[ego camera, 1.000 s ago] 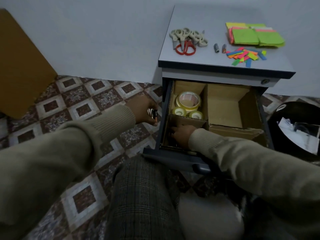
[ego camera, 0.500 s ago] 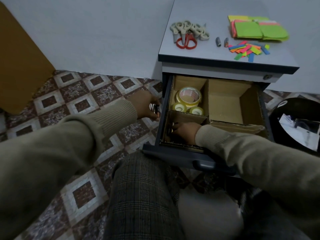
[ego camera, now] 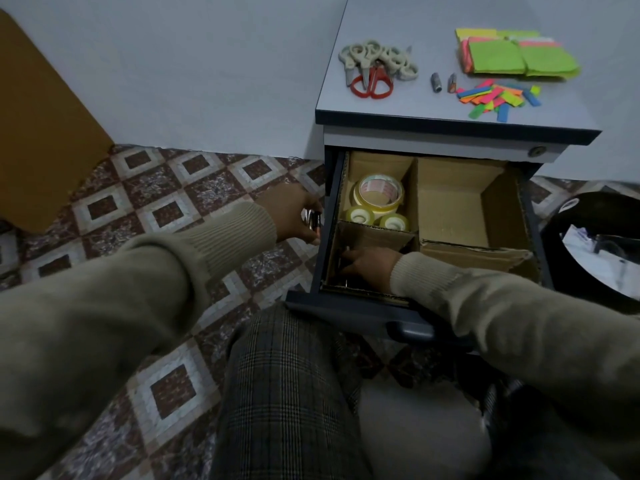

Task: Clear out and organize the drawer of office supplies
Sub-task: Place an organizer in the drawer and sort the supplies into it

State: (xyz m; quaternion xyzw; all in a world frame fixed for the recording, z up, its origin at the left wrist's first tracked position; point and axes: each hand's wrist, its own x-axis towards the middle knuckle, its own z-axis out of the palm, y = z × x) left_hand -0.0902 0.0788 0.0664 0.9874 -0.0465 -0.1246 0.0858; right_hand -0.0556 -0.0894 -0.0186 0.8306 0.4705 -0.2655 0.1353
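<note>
Cardboard-lined drawer (ego camera: 450,209): R hand (ego camera: 370,266) inside; L hand (ego camera: 294,216) grips clips (ego camera: 312,219).

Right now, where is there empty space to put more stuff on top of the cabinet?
The cabinet top has bare room along its front edge, below the scissors, and behind the two small batteries. The right side is crowded with sticky notes and colored strips.

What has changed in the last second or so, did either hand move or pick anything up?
Barely anything. The right hand stays reaching into the drawer's front left compartment; the left hand still holds small shiny objects beside the drawer. The tape rolls and scissors haven't moved.
</note>
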